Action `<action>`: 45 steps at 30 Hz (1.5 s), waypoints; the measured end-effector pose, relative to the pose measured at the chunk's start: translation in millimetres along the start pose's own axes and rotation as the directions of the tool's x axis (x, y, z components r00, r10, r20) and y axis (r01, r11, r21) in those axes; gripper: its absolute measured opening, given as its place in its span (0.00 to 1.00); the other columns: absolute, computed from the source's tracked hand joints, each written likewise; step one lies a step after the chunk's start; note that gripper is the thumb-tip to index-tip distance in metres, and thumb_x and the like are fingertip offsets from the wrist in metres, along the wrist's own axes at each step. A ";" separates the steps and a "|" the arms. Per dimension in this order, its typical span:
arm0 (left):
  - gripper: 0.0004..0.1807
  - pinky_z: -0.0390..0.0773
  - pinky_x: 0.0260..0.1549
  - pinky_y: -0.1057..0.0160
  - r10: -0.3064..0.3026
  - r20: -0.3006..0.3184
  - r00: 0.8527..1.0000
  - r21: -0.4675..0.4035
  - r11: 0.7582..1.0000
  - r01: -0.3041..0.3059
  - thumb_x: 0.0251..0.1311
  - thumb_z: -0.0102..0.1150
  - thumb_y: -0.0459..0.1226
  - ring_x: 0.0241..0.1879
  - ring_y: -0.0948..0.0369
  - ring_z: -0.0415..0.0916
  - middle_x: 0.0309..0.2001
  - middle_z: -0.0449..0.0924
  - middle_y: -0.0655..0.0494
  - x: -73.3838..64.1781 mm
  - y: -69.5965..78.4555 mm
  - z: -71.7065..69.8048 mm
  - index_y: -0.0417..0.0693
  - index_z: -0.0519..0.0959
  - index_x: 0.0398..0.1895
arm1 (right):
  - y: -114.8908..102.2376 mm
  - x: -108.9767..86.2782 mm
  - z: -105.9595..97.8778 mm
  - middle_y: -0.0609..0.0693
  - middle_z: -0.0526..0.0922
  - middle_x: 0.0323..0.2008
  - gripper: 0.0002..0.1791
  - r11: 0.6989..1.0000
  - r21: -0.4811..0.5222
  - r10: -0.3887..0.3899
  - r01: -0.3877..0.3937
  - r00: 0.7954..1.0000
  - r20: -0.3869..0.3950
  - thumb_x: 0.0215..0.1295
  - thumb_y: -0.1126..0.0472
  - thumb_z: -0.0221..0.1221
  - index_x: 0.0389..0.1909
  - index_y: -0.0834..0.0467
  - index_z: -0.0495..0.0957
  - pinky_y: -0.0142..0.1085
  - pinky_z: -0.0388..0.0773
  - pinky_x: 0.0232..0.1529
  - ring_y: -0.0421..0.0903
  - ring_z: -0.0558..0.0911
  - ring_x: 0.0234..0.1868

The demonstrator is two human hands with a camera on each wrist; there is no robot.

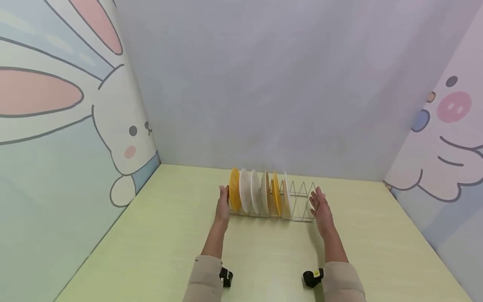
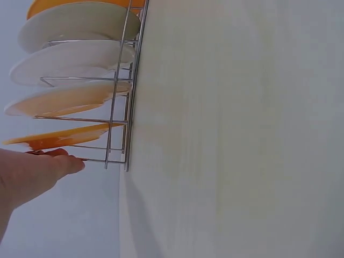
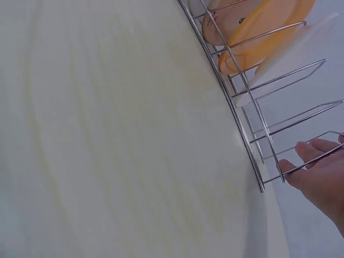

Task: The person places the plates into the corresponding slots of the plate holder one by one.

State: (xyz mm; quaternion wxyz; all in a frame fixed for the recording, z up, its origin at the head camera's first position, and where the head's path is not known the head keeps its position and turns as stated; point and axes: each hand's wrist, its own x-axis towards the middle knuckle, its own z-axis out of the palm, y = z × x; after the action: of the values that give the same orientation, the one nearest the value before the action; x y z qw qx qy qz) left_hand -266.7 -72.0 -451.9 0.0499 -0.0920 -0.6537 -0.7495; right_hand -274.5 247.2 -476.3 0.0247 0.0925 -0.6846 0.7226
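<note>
A metal wire dish rack sits on the tabletop, with several plates standing on edge in its slots. My left hand holds the rack's left end, right beside an orange plate. In the left wrist view, its fingers bend at the end wire; part of the hand is out of frame. At the other end, my right hand grips the end wire, and its fingertips reach past that wire. The nearest plate to it is white, with bare slots between.
White plates and another orange plate fill the left and middle slots. A pale tabletop spreads around the rack. Behind stands a grey wall; side panels carry a cartoon rabbit and a pig-like figure.
</note>
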 end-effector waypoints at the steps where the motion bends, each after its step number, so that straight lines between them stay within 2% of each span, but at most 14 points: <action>1: 0.41 0.39 0.63 0.44 0.002 -0.003 1.000 0.015 1.000 -0.002 0.67 0.13 0.60 0.65 0.49 0.49 0.61 0.61 0.41 1.9 -3.1 -0.4 0.40 0.56 0.69 | 0.7 0.2 0.1 0.58 0.34 0.72 0.35 1.000 -0.004 -0.004 0.004 1.000 -0.001 0.72 0.39 0.22 0.72 0.51 0.26 0.59 0.33 0.63 0.57 0.38 0.70; 6: 0.43 0.34 0.64 0.45 0.010 -0.013 1.000 0.069 0.998 -0.009 0.66 0.16 0.63 0.69 0.51 0.40 0.68 0.54 0.45 11.6 -11.0 -2.4 0.41 0.54 0.70 | 2.0 -1.4 1.6 0.61 0.32 0.71 0.33 0.999 -0.035 -0.012 0.012 1.000 0.027 0.73 0.43 0.22 0.71 0.50 0.22 0.61 0.33 0.62 0.60 0.37 0.69; 10: 0.40 0.51 0.59 0.46 0.015 0.018 1.000 0.069 0.998 -0.016 0.68 0.15 0.60 0.56 0.45 0.59 0.52 0.66 0.35 21.9 -10.7 -7.8 0.36 0.64 0.59 | -0.3 -7.3 5.8 0.62 0.30 0.71 0.34 0.999 -0.039 0.025 -0.024 0.999 0.026 0.73 0.43 0.26 0.70 0.49 0.20 0.61 0.33 0.62 0.59 0.37 0.70; 12: 0.38 0.57 0.55 0.48 0.014 0.043 0.999 0.047 0.999 -0.016 0.70 0.15 0.58 0.49 0.46 0.63 0.45 0.67 0.36 27.4 -9.8 -11.6 0.36 0.66 0.55 | -2.4 -11.2 10.7 0.60 0.30 0.71 0.36 0.997 -0.045 0.068 -0.068 0.998 0.005 0.73 0.43 0.29 0.70 0.47 0.20 0.59 0.34 0.63 0.57 0.39 0.70; 13: 0.37 0.60 0.52 0.50 0.012 0.049 0.999 0.040 0.999 -0.014 0.70 0.15 0.57 0.45 0.47 0.64 0.42 0.68 0.37 30.0 -8.9 -13.5 0.36 0.67 0.53 | -3.1 -13.1 13.5 0.60 0.31 0.71 0.36 0.995 -0.047 0.089 -0.089 0.996 -0.010 0.73 0.43 0.30 0.70 0.46 0.20 0.58 0.35 0.64 0.56 0.40 0.70; 17: 0.34 0.62 0.51 0.54 0.002 0.071 0.998 0.010 1.000 -0.003 0.72 0.18 0.53 0.45 0.55 0.66 0.43 0.71 0.46 35.3 1.4 -20.0 0.36 0.69 0.53 | -5.7 -22.5 27.1 0.60 0.33 0.71 0.39 0.987 -0.054 0.145 -0.148 0.987 -0.063 0.72 0.42 0.34 0.70 0.45 0.19 0.57 0.37 0.64 0.55 0.43 0.70; 23: 0.29 0.64 0.48 0.54 -0.082 0.068 0.994 0.038 0.996 0.079 0.73 0.23 0.50 0.39 0.54 0.68 0.36 0.72 0.48 37.0 13.2 -25.3 0.35 0.71 0.45 | -5.4 -35.5 42.6 0.61 0.34 0.71 0.40 0.985 -0.077 0.146 -0.154 0.984 -0.103 0.71 0.43 0.37 0.70 0.44 0.20 0.62 0.38 0.62 0.64 0.47 0.68; 25: 0.29 0.64 0.49 0.53 -0.086 0.062 0.994 0.037 0.996 0.084 0.73 0.25 0.51 0.40 0.53 0.68 0.37 0.72 0.47 36.6 14.0 -25.6 0.37 0.71 0.45 | -5.8 -37.2 43.9 0.60 0.34 0.71 0.40 0.985 -0.084 0.140 -0.149 0.984 -0.112 0.71 0.43 0.38 0.71 0.44 0.22 0.63 0.39 0.61 0.68 0.48 0.66; 28: 0.30 0.60 0.55 0.48 -0.099 0.037 0.994 0.021 0.995 0.098 0.72 0.26 0.52 0.49 0.49 0.66 0.45 0.71 0.41 34.2 10.2 -24.8 0.35 0.70 0.49 | -9.6 -40.2 40.9 0.61 0.36 0.71 0.40 0.984 -0.101 0.132 -0.145 0.983 -0.127 0.71 0.44 0.39 0.71 0.47 0.24 0.62 0.41 0.62 0.66 0.46 0.67; 31: 0.33 0.51 0.61 0.44 -0.113 -0.063 0.992 0.046 0.992 0.116 0.71 0.27 0.54 0.62 0.47 0.57 0.61 0.63 0.41 28.4 3.2 -19.9 0.36 0.66 0.60 | -16.7 -42.9 30.9 0.62 0.38 0.71 0.39 0.985 -0.115 0.114 -0.132 0.982 -0.148 0.72 0.46 0.39 0.72 0.52 0.29 0.58 0.43 0.64 0.61 0.44 0.69; 34: 0.36 0.44 0.64 0.46 -0.122 -0.195 0.973 0.068 0.988 0.138 0.70 0.26 0.57 0.69 0.49 0.43 0.71 0.49 0.47 20.2 -1.0 -9.0 0.40 0.55 0.69 | -24.6 -40.4 16.0 0.60 0.38 0.71 0.36 0.991 -0.095 0.078 -0.094 0.984 -0.160 0.73 0.48 0.39 0.73 0.56 0.34 0.55 0.44 0.65 0.57 0.43 0.70; 36: 0.37 0.43 0.65 0.49 -0.121 -0.265 0.957 0.056 0.989 0.140 0.69 0.26 0.57 0.69 0.49 0.43 0.71 0.48 0.46 14.3 -1.0 2.1 0.41 0.51 0.71 | -28.8 -34.5 5.7 0.60 0.38 0.71 0.35 0.996 -0.061 0.049 -0.058 0.988 -0.145 0.74 0.49 0.37 0.72 0.59 0.35 0.54 0.42 0.65 0.58 0.42 0.70; 41: 0.37 0.46 0.64 0.48 -0.148 -0.374 0.915 0.023 0.985 0.169 0.69 0.29 0.56 0.68 0.47 0.46 0.69 0.50 0.42 3.0 -5.6 33.7 0.40 0.48 0.72 | -30.8 -13.0 -13.7 0.63 0.39 0.71 0.36 0.999 0.016 0.036 -0.035 0.993 -0.110 0.74 0.45 0.34 0.72 0.62 0.34 0.54 0.40 0.65 0.58 0.42 0.70; 45: 0.41 0.43 0.65 0.51 -0.198 -0.446 0.873 -0.041 0.979 0.201 0.68 0.32 0.56 0.69 0.48 0.41 0.71 0.42 0.42 -0.6 -15.4 49.9 0.37 0.40 0.72 | -22.4 2.0 -18.0 0.62 0.37 0.71 0.36 0.996 0.075 0.061 -0.056 0.996 -0.066 0.74 0.43 0.30 0.72 0.60 0.32 0.55 0.37 0.65 0.57 0.39 0.70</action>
State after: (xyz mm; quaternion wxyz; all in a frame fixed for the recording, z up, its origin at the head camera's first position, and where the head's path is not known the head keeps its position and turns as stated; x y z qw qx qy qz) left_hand -265.6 -20.5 -460.6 0.1218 0.1512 -0.6331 -0.7493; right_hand -274.6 266.3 -454.8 0.0236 0.0485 -0.6591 0.7502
